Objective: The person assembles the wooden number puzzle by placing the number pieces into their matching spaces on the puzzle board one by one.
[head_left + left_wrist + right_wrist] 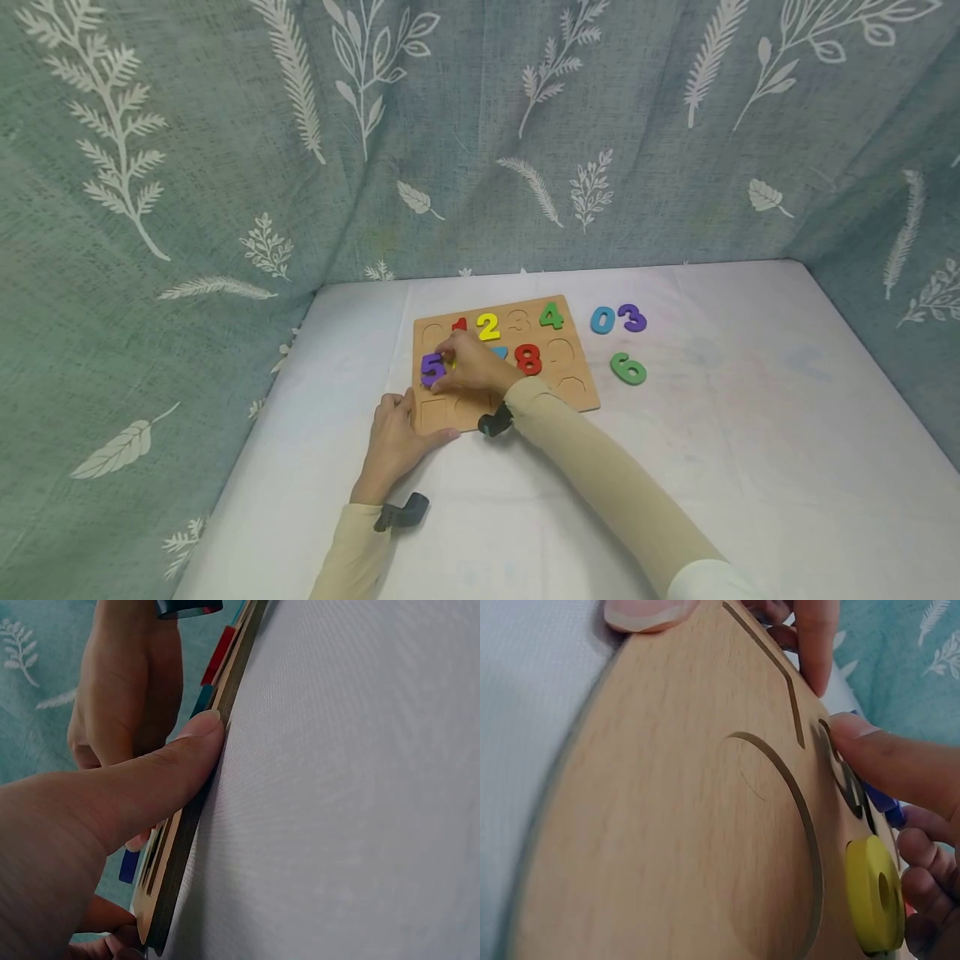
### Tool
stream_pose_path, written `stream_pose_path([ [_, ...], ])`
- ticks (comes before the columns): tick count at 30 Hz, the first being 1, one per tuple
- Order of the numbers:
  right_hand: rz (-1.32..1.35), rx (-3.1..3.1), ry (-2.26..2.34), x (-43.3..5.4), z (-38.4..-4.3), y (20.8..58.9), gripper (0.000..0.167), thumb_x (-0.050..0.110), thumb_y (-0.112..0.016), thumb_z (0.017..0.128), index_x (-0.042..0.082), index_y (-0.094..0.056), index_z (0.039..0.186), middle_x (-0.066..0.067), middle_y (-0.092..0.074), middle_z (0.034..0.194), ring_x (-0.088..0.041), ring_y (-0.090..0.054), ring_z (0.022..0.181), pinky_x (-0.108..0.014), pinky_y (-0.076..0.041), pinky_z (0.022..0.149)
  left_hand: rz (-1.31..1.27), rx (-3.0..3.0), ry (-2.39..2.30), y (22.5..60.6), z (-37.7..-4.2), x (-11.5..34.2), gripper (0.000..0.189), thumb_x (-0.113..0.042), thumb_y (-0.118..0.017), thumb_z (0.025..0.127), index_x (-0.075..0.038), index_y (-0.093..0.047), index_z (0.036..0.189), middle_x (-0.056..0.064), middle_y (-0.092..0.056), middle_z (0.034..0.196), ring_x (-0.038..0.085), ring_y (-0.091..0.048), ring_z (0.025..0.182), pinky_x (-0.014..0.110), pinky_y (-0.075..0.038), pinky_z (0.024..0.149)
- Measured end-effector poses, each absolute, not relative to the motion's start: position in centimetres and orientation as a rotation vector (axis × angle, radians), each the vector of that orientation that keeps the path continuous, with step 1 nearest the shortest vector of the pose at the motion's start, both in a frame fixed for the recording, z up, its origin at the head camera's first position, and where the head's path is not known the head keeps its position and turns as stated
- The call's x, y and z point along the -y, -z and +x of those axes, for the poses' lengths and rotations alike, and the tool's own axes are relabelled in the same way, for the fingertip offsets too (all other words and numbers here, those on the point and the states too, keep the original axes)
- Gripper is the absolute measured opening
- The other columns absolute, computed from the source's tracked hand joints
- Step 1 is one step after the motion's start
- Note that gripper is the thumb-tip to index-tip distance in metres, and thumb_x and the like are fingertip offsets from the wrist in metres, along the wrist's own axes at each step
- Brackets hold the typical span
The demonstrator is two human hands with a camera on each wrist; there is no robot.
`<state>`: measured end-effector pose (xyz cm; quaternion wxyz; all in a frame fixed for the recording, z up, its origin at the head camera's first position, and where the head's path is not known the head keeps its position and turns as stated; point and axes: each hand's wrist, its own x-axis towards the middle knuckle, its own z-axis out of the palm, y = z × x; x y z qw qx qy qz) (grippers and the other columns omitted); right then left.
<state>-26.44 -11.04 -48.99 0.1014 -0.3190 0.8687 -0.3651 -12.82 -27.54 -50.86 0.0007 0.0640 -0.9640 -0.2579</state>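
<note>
A wooden number puzzle board (581,396) lies on the white cloth. My left hand (393,442) grips its near left corner, the thumb (169,769) along the front edge and the other fingers at the left side. My right hand (476,364) reaches over the board and pinches a purple number 5 (432,369) between thumb and fingers. In the right wrist view the purple 5 (885,806) stands partly above its dark recess, behind the thumb. Beside it sits a yellow number piece (874,896), mostly hidden by my right hand in the head view.
In the board are a red 1 (459,324), yellow 2 (488,327), green 4 (551,317), red 8 (528,359) and a partly covered blue piece (498,352). Right of it lie a blue 0 (602,320), purple 3 (632,317) and green 6 (628,368). A leaf-patterned curtain (465,125) hangs behind.
</note>
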Motion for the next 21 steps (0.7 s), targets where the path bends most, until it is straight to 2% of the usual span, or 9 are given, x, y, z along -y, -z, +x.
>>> stream_pose_path([
  [11, -0.942, -2.61, 1.023, 11.44, -26.05, 48.59, 0.063, 0.037, -0.093, 0.076, 0.004, -0.073, 0.126, -0.007, -0.067, 0.115, -0.02, -0.049, 0.108, -0.029, -0.041, 0.09, 0.215, 3.036, 0.786, 50.74, -12.74, 27.37, 0.125, -0.07, -0.085, 0.07, 0.004, -0.035, 0.158, 0.021, -0.047, 0.134, 0.032, -0.047, 0.114, 0.042, -0.044, 0.089],
  [21, -0.881, -2.637, 0.966, 11.76, -25.97, 48.15, 0.063, 0.037, -0.094, 0.074, 0.005, -0.074, 0.124, -0.007, -0.069, 0.117, -0.021, -0.052, 0.111, -0.031, -0.041, 0.094, 0.225, 3.035, 0.787, 50.85, -12.79, 27.34, 0.125, -0.07, -0.085, 0.069, 0.003, -0.035, 0.158, 0.019, -0.046, 0.134, 0.031, -0.047, 0.113, 0.04, -0.043, 0.087],
])
